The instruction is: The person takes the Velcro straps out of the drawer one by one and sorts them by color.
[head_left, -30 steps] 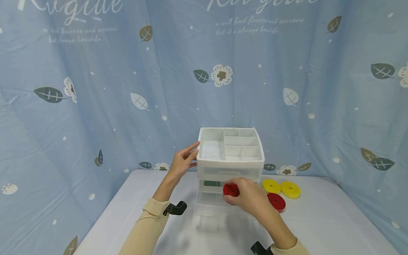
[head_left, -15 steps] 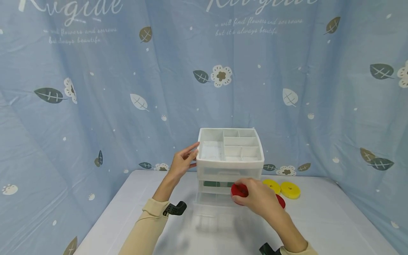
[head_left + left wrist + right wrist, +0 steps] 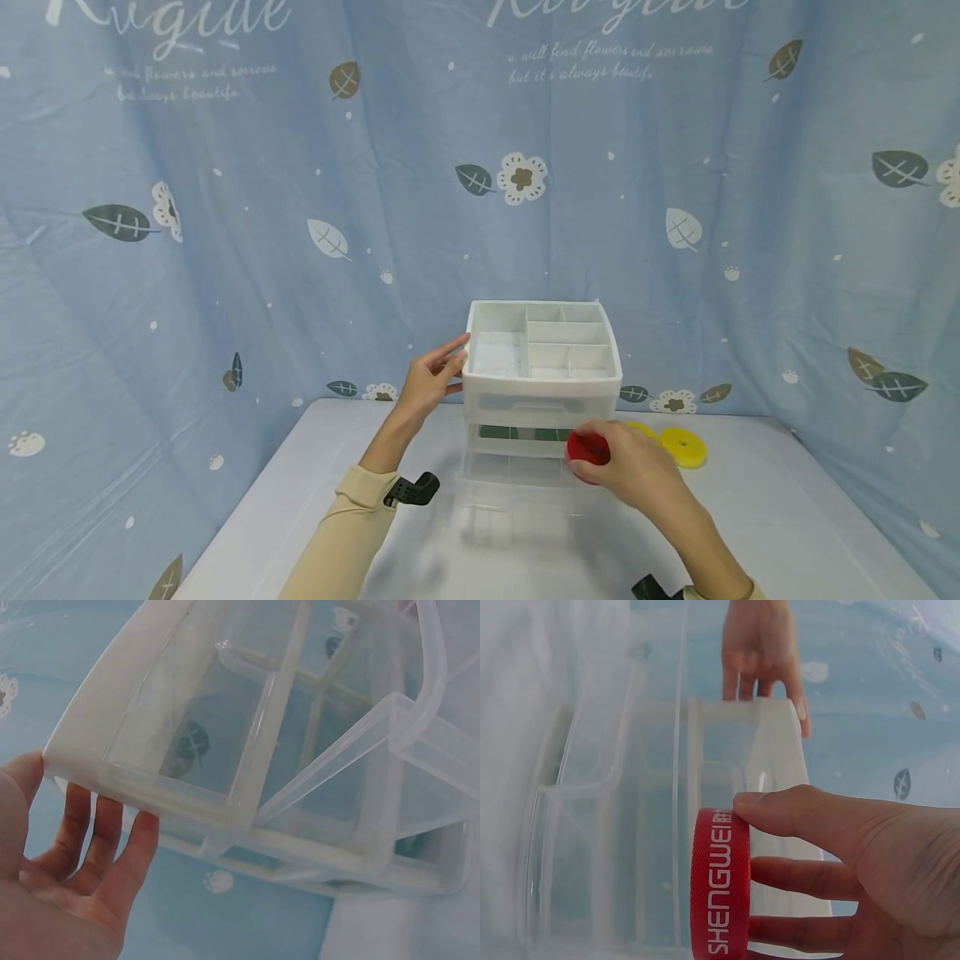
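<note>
My right hand (image 3: 637, 467) pinches a red roll of tape (image 3: 588, 455) between thumb and fingers. White letters "SHENGWEI" run along the roll's rim (image 3: 720, 889) in the right wrist view. The roll is in front of a white drawer unit (image 3: 542, 386), over the right side of a clear drawer (image 3: 517, 508) that is pulled out low down. On the unit's left side rests my left hand (image 3: 426, 385), its fingers fairly straight. In the left wrist view, thumb and fingertips (image 3: 148, 825) touch the white upper edge of the unit.
Two yellow rolls lie on the white table (image 3: 750, 500) right of the unit; one yellow roll (image 3: 683, 447) shows fully, the other is partly behind my right hand. Green pieces (image 3: 498, 432) show inside the middle drawer. A blue patterned curtain (image 3: 375, 208) hangs behind.
My right hand has moved to the right with the red roll, and now hides the other red roll lying on the table. The left hand has stayed in place.
</note>
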Motion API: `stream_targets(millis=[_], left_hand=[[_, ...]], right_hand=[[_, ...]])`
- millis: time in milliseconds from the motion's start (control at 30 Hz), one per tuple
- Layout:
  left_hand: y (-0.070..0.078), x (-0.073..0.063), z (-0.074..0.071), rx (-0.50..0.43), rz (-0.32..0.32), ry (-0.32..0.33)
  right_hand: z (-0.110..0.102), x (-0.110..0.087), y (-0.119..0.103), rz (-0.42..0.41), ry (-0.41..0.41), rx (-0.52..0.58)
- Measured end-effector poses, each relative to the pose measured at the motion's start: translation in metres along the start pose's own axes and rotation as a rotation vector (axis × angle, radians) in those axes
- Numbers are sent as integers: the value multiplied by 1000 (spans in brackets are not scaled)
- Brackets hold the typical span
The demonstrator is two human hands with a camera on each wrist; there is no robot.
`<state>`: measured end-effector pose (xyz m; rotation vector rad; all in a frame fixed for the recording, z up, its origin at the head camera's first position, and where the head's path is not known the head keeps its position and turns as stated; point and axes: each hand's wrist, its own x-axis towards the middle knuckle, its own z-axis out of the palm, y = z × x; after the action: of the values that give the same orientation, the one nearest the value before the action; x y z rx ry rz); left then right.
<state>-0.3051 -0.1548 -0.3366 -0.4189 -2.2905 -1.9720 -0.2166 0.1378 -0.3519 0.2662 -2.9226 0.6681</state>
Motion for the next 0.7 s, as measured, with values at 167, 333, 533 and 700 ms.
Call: stream_targets(millis=[167,333,533,700], left_hand=[[0,0,0,-8,-1,1],[-1,0,-1,-8,1,-7],[-1,0,-1,-8,0,-25],[0,-1,-1,-10,1,-24]], right_hand=[[-4,-2,9,-10,16,2],[-7,-3,19,7,5,18],[-13,-3,34,57,-19,13],[-15,-3,47,78,-9,-6]])
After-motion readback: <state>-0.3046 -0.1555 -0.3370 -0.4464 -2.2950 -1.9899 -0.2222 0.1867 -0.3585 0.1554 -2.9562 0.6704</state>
